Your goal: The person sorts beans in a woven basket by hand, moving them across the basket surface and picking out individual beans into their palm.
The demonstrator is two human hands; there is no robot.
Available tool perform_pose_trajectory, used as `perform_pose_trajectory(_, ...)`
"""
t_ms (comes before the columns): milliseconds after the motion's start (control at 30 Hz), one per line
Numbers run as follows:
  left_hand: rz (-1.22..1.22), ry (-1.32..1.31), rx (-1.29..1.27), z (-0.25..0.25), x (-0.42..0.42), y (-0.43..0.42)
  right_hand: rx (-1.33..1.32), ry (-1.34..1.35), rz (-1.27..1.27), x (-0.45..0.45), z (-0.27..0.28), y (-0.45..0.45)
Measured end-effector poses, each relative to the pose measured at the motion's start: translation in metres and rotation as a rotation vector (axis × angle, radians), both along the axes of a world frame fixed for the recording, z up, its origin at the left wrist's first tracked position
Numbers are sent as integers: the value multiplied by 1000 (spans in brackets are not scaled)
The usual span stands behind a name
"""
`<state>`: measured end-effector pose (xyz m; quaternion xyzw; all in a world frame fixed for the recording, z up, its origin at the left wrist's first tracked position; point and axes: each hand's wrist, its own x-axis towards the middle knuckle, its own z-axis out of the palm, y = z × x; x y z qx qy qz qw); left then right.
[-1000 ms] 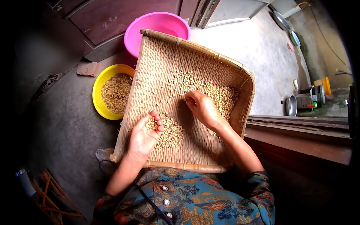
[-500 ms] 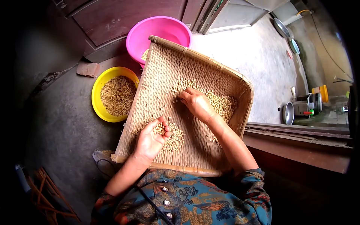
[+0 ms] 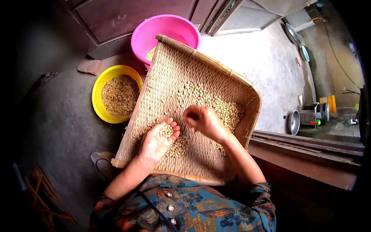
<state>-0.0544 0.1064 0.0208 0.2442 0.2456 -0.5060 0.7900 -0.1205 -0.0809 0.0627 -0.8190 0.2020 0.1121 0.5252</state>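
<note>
"Along the woven tray's right edge lies the bigger heap of pale kernels, thinning toward the middle. How far along is it?"

"Partway, I'd say. Some kernels sit in the left hand, palm up, fingers loosely curved into a cup, not clamped. A smaller heap lies just beside it, toward the near edge by the patterned shirt. That big heap looks like what's left."

"And the right hand?"

"Over the tray's middle, fingers curled. I can't tell whether the tips meet or pinch anything."

"What's in the basins?"

"Beside the left edge, the yellow basin holds plenty of browner bits. Past the far left corner, the pink basin shows a pale patch of kernels; the tray hides the rest."
</note>
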Motion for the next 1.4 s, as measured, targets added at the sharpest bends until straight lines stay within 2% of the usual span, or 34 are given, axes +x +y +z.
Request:
perform_pose_trajectory(33,19,-5,22,2,0,-1,142,-51,67,-6,8,5)
perform_pose_trajectory(100,-10,70,1,-3,2,2,-57,-105,113,-10,5,8)
perform_pose_trajectory(167,-56,165,-34,-4,2,3,-383,-180,23,-6,-17,-2)
perform_pose_trajectory(200,-47,207,-69,-5,2,4,-470,-102,5,2,-14,-4)
perform_pose_trajectory(333,-23,209,-98,-10,2,5,-507,-278,91,23,-37,-2)
perform_pose_trajectory(533,-3,178,-78,-10,4,8,-581,-160,166,33,-45,8)
perform_pose_trajectory(633,-2,162,-75,-9,6,8,-710,-102,220,33,-46,10)
perform_pose_trajectory(667,-3,149,-71,-9,7,8,-746,-156,203,31,-44,12)
perform_pose_trajectory(767,-6,116,-72,-10,6,9,-747,-97,226,28,-40,12)
perform_pose_trajectory(1000,-18,54,-63,-9,4,9,-467,-129,70,25,-32,2)
perform_pose_trajectory(1133,-6,3,-23,-5,2,6,-9,52,-23,18,10,13)
perform_pose_trajectory(1167,16,-1,-18,-1,1,4,129,-6,-7,12,15,19)
perform_pose_trajectory(1233,32,19,-28,-1,2,4,187,-103,66,13,22,27)
perform_pose_trajectory(1333,22,89,-68,-5,6,7,-405,-235,-58,24,-12,5)
perform_pose_trajectory(1400,22,82,-72,-8,6,8,-546,-205,-62,33,-22,-6)
